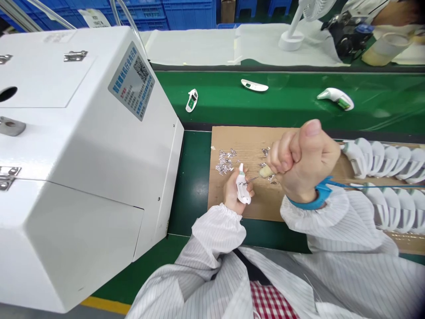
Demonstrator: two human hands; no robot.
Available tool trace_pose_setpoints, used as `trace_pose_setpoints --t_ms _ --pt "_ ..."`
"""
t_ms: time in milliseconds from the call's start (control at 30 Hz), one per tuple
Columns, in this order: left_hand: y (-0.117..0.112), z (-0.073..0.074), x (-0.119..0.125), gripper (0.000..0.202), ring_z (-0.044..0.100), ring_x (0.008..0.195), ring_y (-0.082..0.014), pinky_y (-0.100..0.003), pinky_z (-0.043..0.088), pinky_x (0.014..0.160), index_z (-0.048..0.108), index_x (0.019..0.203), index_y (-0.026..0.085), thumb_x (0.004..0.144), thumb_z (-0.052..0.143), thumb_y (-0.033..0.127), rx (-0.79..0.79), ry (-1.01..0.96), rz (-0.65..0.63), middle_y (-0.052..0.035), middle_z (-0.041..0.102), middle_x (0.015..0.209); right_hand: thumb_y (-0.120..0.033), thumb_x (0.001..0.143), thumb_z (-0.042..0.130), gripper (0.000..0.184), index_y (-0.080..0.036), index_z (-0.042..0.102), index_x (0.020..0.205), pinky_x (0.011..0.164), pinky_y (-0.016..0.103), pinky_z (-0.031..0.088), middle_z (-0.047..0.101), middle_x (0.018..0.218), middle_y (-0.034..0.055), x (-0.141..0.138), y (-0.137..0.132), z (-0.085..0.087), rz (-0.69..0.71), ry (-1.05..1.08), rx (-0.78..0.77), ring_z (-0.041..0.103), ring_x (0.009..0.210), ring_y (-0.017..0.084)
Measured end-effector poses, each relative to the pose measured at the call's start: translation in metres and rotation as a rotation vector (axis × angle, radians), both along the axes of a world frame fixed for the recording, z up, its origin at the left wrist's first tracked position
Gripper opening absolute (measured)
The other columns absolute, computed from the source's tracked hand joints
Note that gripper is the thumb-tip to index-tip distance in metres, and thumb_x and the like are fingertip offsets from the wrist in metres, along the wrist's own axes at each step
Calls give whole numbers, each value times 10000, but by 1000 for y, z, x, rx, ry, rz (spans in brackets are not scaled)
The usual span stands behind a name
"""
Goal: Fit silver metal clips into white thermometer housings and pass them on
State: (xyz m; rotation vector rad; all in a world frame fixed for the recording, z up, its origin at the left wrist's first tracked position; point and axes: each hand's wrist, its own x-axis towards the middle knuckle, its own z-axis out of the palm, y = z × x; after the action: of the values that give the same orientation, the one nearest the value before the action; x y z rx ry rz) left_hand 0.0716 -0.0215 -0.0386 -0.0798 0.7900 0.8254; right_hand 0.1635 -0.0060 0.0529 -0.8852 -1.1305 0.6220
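Observation:
My left hand (231,192) is closed around a white ear thermometer housing (243,191), its narrow tip pointing away from me. In my right fist (303,155) is a screwdriver-like tool with a pale yellow handle (265,171). Its thin metal shaft (254,179) slants down to the left, its end at the inner side of the housing; whether it touches cannot be seen. Small shiny metal parts (225,162) lie in a pile on the cardboard sheet (217,195) beyond my left hand. More metal parts (265,152) lie partly hidden behind my right hand.
A big white machine (109,177) stands at left. Rows of white housings (392,159) fill the right side. Several thermometer pieces, including a white shell (254,85), lie on the green belt (219,97). A blue wristband (318,197) with a cord circles my right wrist. Another person's arm (398,13) shows across the belt.

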Motion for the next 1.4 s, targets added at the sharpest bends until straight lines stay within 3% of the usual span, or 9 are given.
trace_pose_setpoints --t_ms 367,533,600,667,767,900,1033,1200,1400 --pt "-1 -8 -1 260 336 338 -55 -184 246 316 524 869 166 991 368 335 0 -7 -16 43 458 594 -465 906 582 534 -227 358 484 327 262 257 303 401 -59 -11 -6 0 94 110 -37 293 317 78" --pt "6 7 -8 258 630 608 -151 -235 466 502 588 935 154 930 499 397 126 242 109 -26 614 694 -435 815 691 510 -230 361 484 283 247 181 277 382 -76 28 3 16 -12 173 -64 248 296 65" --pt "20 18 -2 279 662 784 -158 -247 507 667 612 944 154 954 465 391 268 358 259 -62 679 816 -446 783 724 430 -222 451 538 282 223 218 371 399 -75 43 8 10 89 -44 -297 319 303 68" --pt "43 26 9 299 645 850 -151 -244 491 753 631 951 163 968 442 394 456 435 321 -66 695 902 -507 755 728 412 -213 488 594 298 207 252 435 433 -66 51 15 -5 408 -266 -680 366 324 70" --pt "96 27 26 292 619 982 -215 -292 470 842 647 977 173 928 525 433 721 597 188 -77 679 984 -553 813 626 397 -207 497 668 337 209 248 374 459 -82 60 42 -31 688 -265 -998 302 348 59" --pt "178 14 21 370 400 1320 -322 -414 324 1071 573 1195 141 851 646 255 877 1383 -58 -182 539 1306 -430 902 512 300 -171 615 791 455 235 364 482 527 -26 93 105 -45 235 -792 -1004 430 429 87" --pt "243 -1 2 616 278 1389 -355 -484 276 1100 387 1412 116 840 610 168 1025 1982 -311 -240 332 1490 -313 816 650 231 -86 691 807 679 306 457 689 781 164 127 163 -52 -60 -1064 -1052 662 799 254" --pt "288 -14 5 660 233 1406 -375 -525 268 1082 351 1431 121 816 587 93 1077 1954 -447 -240 275 1529 -406 935 501 437 -55 646 1151 848 389 450 647 1172 274 134 180 -64 -229 -1163 -972 612 1105 348" --pt "307 -19 9 535 296 1380 -358 -490 277 1083 495 1275 138 759 562 15 958 1713 -332 -221 374 1444 -279 899 534 215 -220 721 989 771 305 464 746 987 64 150 107 -66 -1 -1251 -841 682 914 236"
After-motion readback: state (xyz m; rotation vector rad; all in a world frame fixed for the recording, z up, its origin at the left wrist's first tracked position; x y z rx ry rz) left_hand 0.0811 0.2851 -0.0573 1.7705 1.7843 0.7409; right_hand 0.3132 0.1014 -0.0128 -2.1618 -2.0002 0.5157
